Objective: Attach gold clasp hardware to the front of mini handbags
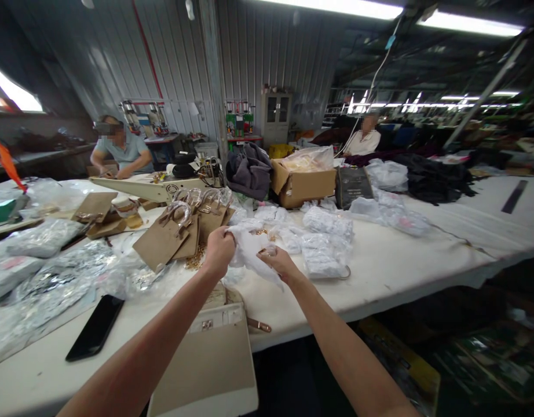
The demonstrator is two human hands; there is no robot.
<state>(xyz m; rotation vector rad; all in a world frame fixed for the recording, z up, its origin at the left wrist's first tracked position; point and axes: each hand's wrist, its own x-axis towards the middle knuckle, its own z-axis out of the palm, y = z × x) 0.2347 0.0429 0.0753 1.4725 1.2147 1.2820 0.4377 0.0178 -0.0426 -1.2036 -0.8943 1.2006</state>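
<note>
My left hand (220, 251) is closed on the upper left of a thin white wrapping sheet (248, 248), held above the table. My right hand (282, 262) is closed at the sheet's right side. A small gold-coloured metal piece (267, 251) shows at its fingertips; its exact kind is unclear. Beyond the sheet lie more gold-coloured parts (266, 233), partly hidden. Left of my left hand, tan bag pieces (165, 236) with wrapped handles lean together beside a gold chain (194, 259). A beige bag (210, 359) lies below my hands, hanging over the table edge.
Plastic-wrapped white packs (323, 255) lie right of my hands. A black phone (95, 328) rests on the left, near silvery packets (71, 266). Behind stand a cardboard box (306, 185) and dark grey cloth (248, 171). Two people (124, 149) work farther back.
</note>
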